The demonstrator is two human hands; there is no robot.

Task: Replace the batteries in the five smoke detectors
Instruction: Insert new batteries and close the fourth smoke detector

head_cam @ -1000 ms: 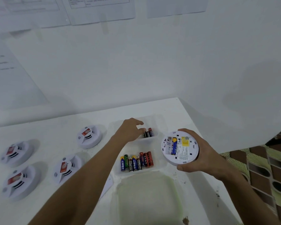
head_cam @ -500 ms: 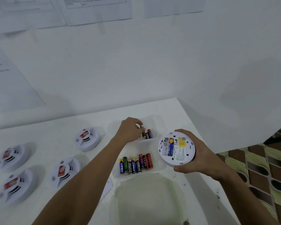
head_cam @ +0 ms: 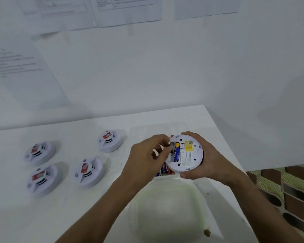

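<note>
Head camera looks down on a white table point(head_cam: 77, 207) set against a white wall with printed sheets point(head_cam: 128, 9) taped up. At far left two smoke detectors sit face up, one point(head_cam: 39, 152) behind the other point(head_cam: 42, 178), each with a red label. Further right are two more, a near one point(head_cam: 88, 171) and a far one point(head_cam: 110, 140) closer to the wall. Next comes the left hand point(head_cam: 147, 160), fingers curled, pinching a small battery point(head_cam: 168, 144) by its metal end right at the open compartment of a fifth detector point(head_cam: 185, 156); whether the battery already touches the slot is hard to tell, since the fingers cover most of it. That fifth detector is held off the table, back side up, showing a blue battery point(head_cam: 176, 152) seated in its compartment and a yellow sticker point(head_cam: 189, 146) beside it. The right hand point(head_cam: 209, 162) grips the detector's rim from the right, thumb at the near edge. Under both hands lies a clear tray point(head_cam: 165, 128) with spare batteries point(head_cam: 164, 171) peeking out below the detector. Nearest the camera rests a translucent pale-green lid point(head_cam: 170, 213).
</note>
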